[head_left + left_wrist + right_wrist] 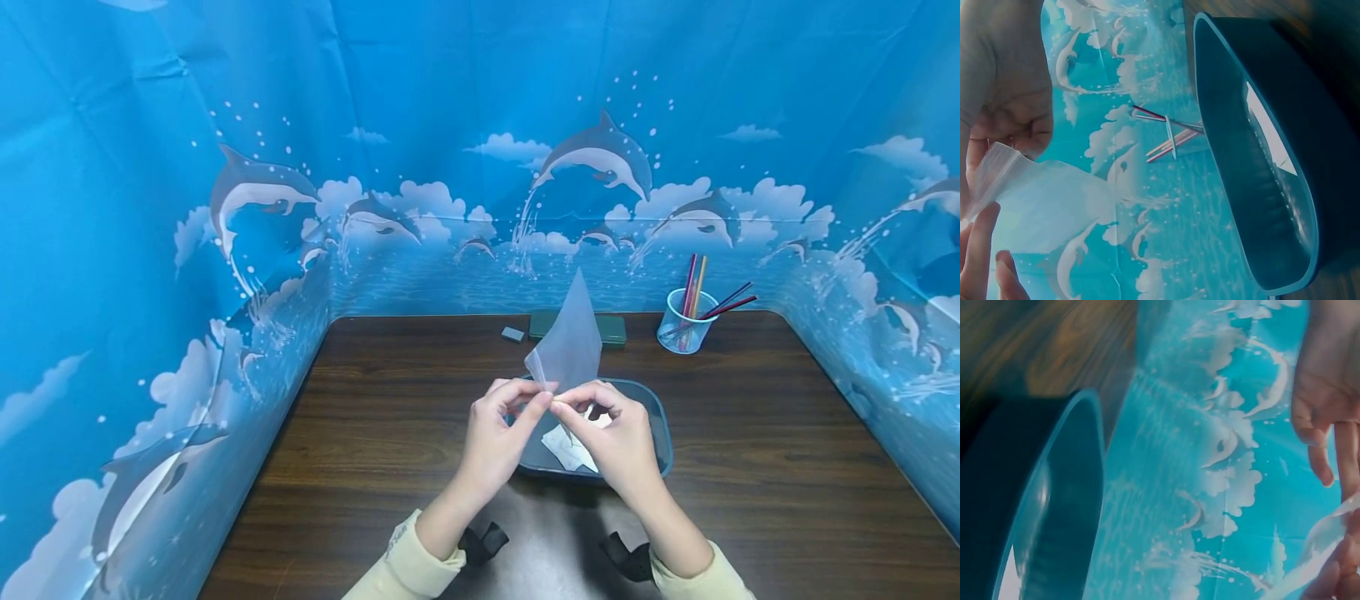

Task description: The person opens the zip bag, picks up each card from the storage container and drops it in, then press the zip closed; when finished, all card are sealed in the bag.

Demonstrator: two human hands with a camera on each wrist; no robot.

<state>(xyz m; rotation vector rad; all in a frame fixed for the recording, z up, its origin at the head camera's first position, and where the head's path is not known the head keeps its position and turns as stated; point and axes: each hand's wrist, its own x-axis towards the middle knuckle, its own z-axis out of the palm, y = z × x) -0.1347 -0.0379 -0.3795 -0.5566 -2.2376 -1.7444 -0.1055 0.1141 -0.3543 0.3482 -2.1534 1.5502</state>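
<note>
Over tub (1229,119), hands (497,425) pinching bag (573,342) — paper (567,452) half-hidden

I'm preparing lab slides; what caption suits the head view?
Left hand and right hand pinch a translucent plastic bag over a plastic bin on a wood-grain table.

My bag (573,342) looks like thin, cloudy plastic, the tub (1229,112) smooth plastic, the table (750,467) shiny wood.

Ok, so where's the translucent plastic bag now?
In the head view, just right of centre: the translucent plastic bag is pinched by the left hand and the right hand, above the bin.
</note>
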